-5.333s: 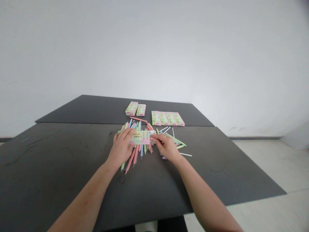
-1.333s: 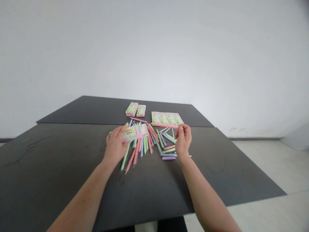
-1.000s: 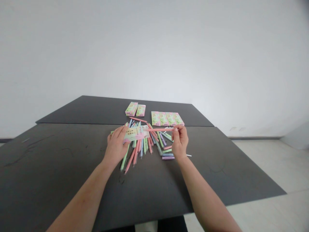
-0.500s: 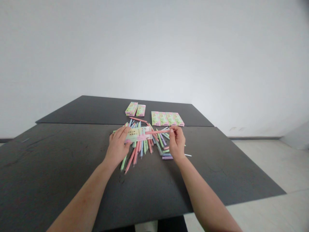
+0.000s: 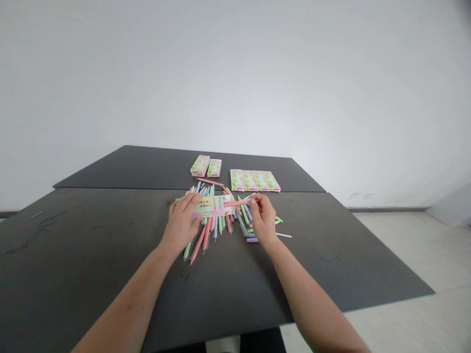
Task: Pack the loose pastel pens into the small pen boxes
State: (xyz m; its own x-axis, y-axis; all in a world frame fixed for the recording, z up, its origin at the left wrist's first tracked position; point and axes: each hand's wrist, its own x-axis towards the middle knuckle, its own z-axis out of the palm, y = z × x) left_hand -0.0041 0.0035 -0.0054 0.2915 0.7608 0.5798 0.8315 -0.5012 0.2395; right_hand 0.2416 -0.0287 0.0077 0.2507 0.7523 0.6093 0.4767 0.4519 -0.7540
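Note:
My left hand (image 5: 183, 219) is wrapped round a small pink, green and yellow printed box (image 5: 210, 206), held flat with its white end flap pointing right. Between the fingertips of my right hand (image 5: 263, 217) is the end of a pink pen (image 5: 237, 202), whose other end lies inside the box's right opening. Beneath the box, a pile of pastel pens (image 5: 206, 235) in pink, green and blue fans out over the table. More pens, among them a purple one (image 5: 252, 240), lie partly hidden under my right hand.
Behind the pile, several matching boxes (image 5: 249, 180) lie side by side in a row, and further left is another group of boxes (image 5: 200, 165). A thin white stick (image 5: 283, 235) lies to the right. The dark table (image 5: 110, 235) has a seam across it and a wall behind.
My right hand has moved left toward the box, and the pink pen has slid further into it. My left hand and the box have shifted slightly right.

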